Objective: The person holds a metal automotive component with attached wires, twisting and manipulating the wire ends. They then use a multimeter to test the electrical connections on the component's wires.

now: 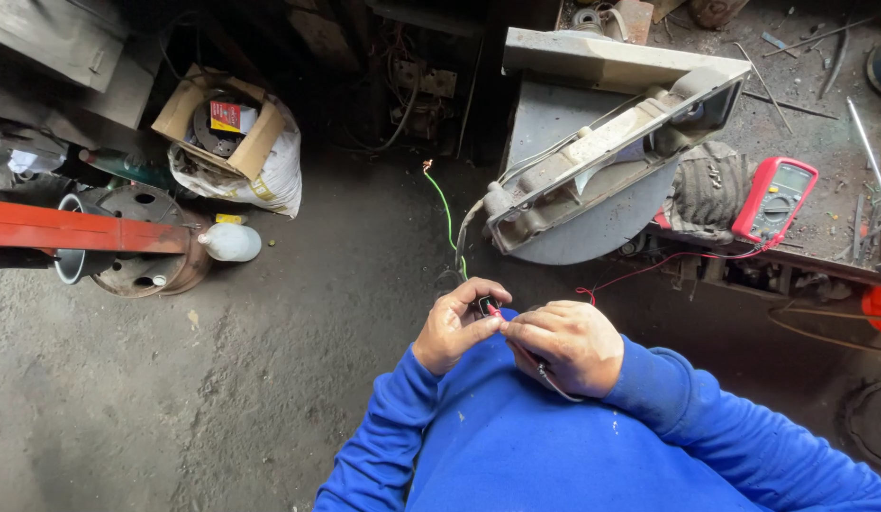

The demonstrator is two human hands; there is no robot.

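Close against the blue sweatshirt [516, 446], at chest height, the two hands meet. The left hand [452, 327] has its fingers [473, 294] curled shut around a small black connector [487, 305], pinched between thumb and forefinger. The right hand [571, 343] touches it from the other side, its fingers closed on a thin red probe [495, 311] whose tip rests against the connector; a dark lead runs down under that palm.

Just beyond the hands, a green wire [446, 213] rises from the connector across the grey concrete floor [270, 360] towards a bare copper end. A red lead [649, 270] runs from the right hand up and to the right, reaching a red multimeter [774, 199] that lies tilted on the cluttered counter [819, 123]. Beside the meter sits a dirty ribbed glove [710, 185], and left of that a long grey lamp housing [611, 161] rests slantwise over a round metal plate [592, 223], with pale wires trailing from it.

Farther left on the floor stands a white plastic bottle [230, 242] next to a rusty brake drum [142, 242], crossed by a red metal bar [80, 230]. Behind them an open cardboard box [217, 118] sits on a white sack [270, 175], against the dark back wall.
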